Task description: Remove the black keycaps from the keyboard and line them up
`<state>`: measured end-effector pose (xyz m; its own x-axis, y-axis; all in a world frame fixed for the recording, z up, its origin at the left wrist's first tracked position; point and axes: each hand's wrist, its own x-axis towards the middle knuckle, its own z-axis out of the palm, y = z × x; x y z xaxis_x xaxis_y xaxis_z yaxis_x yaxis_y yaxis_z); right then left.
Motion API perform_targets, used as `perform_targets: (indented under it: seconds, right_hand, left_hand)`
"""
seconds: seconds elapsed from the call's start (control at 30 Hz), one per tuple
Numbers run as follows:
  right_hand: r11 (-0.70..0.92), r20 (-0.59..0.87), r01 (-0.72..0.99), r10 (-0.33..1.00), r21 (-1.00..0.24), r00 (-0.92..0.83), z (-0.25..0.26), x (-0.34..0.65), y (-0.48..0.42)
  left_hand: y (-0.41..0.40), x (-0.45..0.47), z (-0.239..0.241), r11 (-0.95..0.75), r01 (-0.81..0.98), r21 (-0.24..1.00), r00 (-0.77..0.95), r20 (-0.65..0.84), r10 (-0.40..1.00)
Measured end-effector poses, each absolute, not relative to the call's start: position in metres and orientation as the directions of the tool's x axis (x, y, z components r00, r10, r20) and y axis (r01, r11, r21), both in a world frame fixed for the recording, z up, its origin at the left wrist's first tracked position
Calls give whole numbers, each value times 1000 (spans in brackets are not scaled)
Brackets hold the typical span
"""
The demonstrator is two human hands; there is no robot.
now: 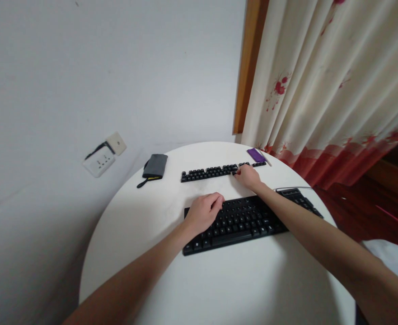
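Note:
A black keyboard (236, 216) lies on the white round table (232, 280), its number pad partly behind my right forearm. My left hand (204, 211) rests over the keyboard's upper left part with its fingers curled in; whatever may be inside them is hidden. Beyond the keyboard, loose black keycaps (207, 173) stand lined up in rows. At the right part of these rows, my right hand (248, 176) reaches in with thumb and fingers pinched together on a small black keycap (234, 172).
A grey pouch (156, 165) with a black loop lies at the table's back left. At the back right are a purple cloth-like item (256, 155) and a thin light stick (265, 158). A cable (293, 188) runs behind the keyboard. Wall and curtain (297, 90) border the table.

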<state>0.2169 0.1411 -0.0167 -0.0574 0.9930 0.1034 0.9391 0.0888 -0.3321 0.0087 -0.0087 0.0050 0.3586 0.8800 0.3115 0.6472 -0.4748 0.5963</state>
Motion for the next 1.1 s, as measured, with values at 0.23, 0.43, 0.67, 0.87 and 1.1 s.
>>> perform_targets:
  seconds: [0.23, 0.43, 0.67, 0.87, 1.1]
  right_hand:
    - [95, 94, 936, 993, -338, -67, -15, 211, 146]
    - [100, 93, 936, 993, -338, -72, -15, 210, 146]
    - [103, 107, 931, 992, -351, -69, -14, 209, 147]
    - [116, 133, 912, 989, -393, -69, -6, 208, 141]
    - [177, 276, 821, 961, -543, -25, 39, 249, 107]
  left_hand:
    - [-9, 9, 5, -479, 647, 593, 360, 317, 878]
    - [-9, 9, 4, -482, 643, 595, 361, 320, 876]
    - [-9, 9, 4, -480, 651, 588, 362, 315, 877]
    - [-9, 9, 5, -480, 657, 582, 364, 312, 877]
    - [-8, 9, 2, -487, 651, 582, 369, 318, 873]
